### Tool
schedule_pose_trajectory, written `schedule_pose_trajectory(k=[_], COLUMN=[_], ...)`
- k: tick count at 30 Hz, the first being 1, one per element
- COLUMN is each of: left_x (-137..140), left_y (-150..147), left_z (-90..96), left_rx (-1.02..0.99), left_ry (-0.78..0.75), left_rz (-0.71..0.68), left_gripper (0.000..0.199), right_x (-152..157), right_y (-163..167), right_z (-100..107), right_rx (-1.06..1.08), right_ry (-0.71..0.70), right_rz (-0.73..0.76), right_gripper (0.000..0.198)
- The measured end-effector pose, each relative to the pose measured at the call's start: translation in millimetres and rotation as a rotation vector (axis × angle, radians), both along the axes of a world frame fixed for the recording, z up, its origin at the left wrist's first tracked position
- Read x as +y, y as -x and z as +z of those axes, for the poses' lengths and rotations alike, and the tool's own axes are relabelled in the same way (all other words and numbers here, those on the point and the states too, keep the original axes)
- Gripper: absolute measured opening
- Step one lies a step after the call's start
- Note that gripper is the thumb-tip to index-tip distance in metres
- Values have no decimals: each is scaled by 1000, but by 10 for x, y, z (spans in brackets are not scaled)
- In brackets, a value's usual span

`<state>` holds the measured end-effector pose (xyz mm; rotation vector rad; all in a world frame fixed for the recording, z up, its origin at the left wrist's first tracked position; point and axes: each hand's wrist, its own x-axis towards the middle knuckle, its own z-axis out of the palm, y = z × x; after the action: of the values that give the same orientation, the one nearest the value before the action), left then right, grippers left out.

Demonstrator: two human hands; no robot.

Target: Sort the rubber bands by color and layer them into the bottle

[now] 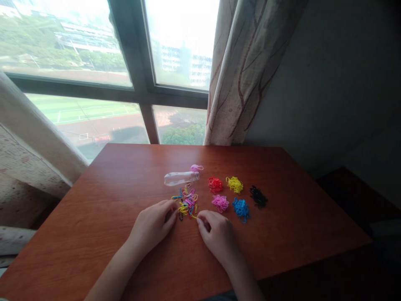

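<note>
A mixed pile of small coloured loop-shaped clips (189,202) lies on the table between my hands, with pink, yellow, blue and black pieces in it. My right hand (216,232) is closed at the pile's near right edge, thumb and forefinger pinched on a yellow clip (193,216). At the left edge my left hand (156,221) has its thumb and fingertips together beside the clips; whether something is between them cannot be made out. Sorted by colour to the right are a red heap (215,184), a pink heap (220,202), a yellow heap (234,184), a blue heap (241,209) and a black heap (258,196).
Behind the pile a clear plastic bottle (181,179) lies on its side. Its pink lid (196,168) with a loop rests near the mouth. The brown wooden table (94,217) reaches to a window (178,121), with a patterned curtain (247,71) on the right.
</note>
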<state>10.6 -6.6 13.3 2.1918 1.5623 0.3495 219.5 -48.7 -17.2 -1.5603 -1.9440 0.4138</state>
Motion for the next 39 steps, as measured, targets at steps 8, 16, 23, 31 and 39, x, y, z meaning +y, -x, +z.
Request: schedule_pose_trajectory(k=[8,16,23,31,39], left_x=[-10,-11,-13,-14,-29], left_y=[7,8,3,13,13], left_z=[-3,-20,-10,-34,-5], left_rx=[21,22,22,13,34], left_ry=[-4,-6,-4,-6,5], left_rz=[-13,-18,-28,-29,-35], left_gripper=[14,13,12,10,12], right_x=[2,-23,-9,-30,480], right_y=[-9,40,36,-19,-861], right_z=[-12,-16,-14,-3,296], right_rx=[80,-43,-44,59,-13], right_ry=[21,19,18,-44,-240], right_rz=[8,15,-10,34,-326], right_gripper=[13,14,13,13,19])
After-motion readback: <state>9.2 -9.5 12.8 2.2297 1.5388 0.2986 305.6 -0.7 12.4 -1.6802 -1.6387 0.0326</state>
